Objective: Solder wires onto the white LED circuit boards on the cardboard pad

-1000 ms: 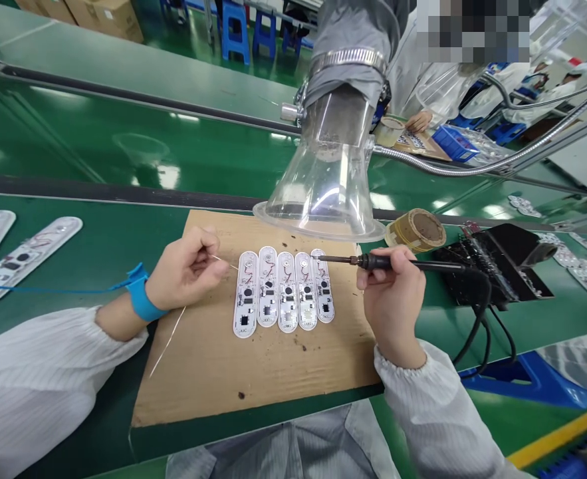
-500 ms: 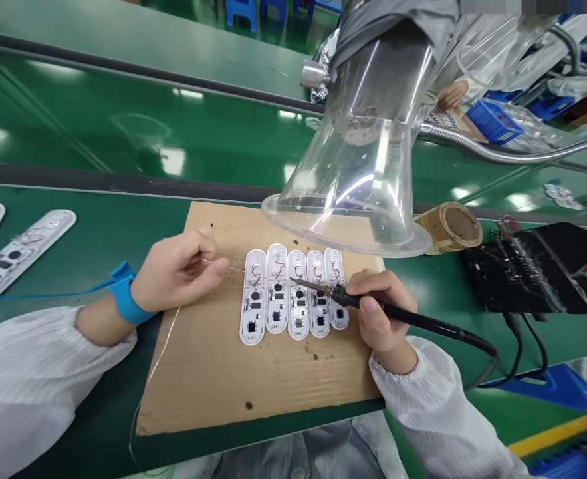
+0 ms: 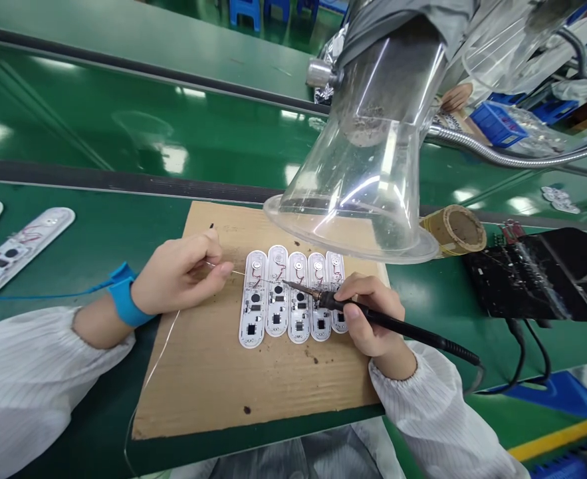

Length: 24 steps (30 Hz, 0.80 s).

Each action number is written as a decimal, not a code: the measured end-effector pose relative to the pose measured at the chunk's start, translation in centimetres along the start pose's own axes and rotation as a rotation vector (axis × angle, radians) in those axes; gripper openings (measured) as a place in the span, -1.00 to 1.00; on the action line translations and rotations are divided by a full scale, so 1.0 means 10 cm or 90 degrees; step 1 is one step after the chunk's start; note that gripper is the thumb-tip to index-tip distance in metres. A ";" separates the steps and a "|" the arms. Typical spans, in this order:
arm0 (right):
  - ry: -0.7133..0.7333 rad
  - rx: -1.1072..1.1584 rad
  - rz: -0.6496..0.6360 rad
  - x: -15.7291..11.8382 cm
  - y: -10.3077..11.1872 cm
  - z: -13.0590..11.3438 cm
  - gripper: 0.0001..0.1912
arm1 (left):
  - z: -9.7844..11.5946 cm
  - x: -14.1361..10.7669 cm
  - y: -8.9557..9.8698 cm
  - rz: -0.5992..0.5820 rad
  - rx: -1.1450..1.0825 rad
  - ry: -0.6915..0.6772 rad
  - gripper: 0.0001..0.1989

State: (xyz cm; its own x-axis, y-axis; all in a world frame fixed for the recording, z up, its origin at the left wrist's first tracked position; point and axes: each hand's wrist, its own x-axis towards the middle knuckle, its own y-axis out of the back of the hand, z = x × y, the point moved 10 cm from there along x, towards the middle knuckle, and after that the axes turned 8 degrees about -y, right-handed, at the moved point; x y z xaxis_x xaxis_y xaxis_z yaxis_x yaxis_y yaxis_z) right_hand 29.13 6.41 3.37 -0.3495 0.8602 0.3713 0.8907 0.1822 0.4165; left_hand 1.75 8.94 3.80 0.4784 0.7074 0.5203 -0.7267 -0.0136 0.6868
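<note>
Several white oblong circuit boards (image 3: 276, 319) lie side by side on a brown cardboard sheet (image 3: 198, 392), each with a round part and thin red wires near its top. My left hand (image 3: 186, 274) is closed on a strand of solder wire (image 3: 232, 271), whose end reaches over the second board from the left. A tail of the wire trails down past the cardboard's left edge. In my right hand (image 3: 373, 313) is a soldering iron (image 3: 397, 324), gripped like a pen. Its tip is over the second board, close to the wire's end; I cannot tell whether they touch.
A clear fume hood (image 3: 357, 179) hangs low behind the boards. To the right stand a cardboard tube (image 3: 455, 229) and a black soldering stand (image 3: 537, 273). More white boards (image 3: 21, 253) lie at left. A co-worker's hand (image 3: 457, 97) shows near a blue bin (image 3: 497, 124).
My right hand has moved slightly left with the soldering iron, bringing its tip from the third board to the second. My left hand has barely shifted.
</note>
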 end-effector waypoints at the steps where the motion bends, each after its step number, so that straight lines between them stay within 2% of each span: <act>1: -0.002 -0.003 -0.001 0.00 0.00 0.00 -0.91 | 0.02 0.00 0.01 0.003 0.004 -0.010 -0.75; 7: -0.004 0.003 -0.017 0.01 -0.05 -0.02 -0.91 | 0.17 0.03 0.05 0.038 0.033 -0.095 -0.75; 16: 0.001 -0.009 -0.021 0.02 -0.05 -0.03 -0.93 | 0.19 0.04 0.01 0.021 0.029 -0.104 -0.78; 24: 0.005 0.012 0.014 -0.01 0.01 -0.02 -0.91 | 0.19 0.02 0.07 0.063 0.027 -0.110 -0.76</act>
State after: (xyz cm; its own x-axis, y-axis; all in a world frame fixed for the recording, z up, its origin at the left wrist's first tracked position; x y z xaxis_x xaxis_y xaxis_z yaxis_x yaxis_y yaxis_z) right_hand 29.26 6.24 3.53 -0.3322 0.8606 0.3862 0.9033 0.1723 0.3929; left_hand 2.21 7.72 5.33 0.4858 0.5699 0.6627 -0.7549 -0.1087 0.6468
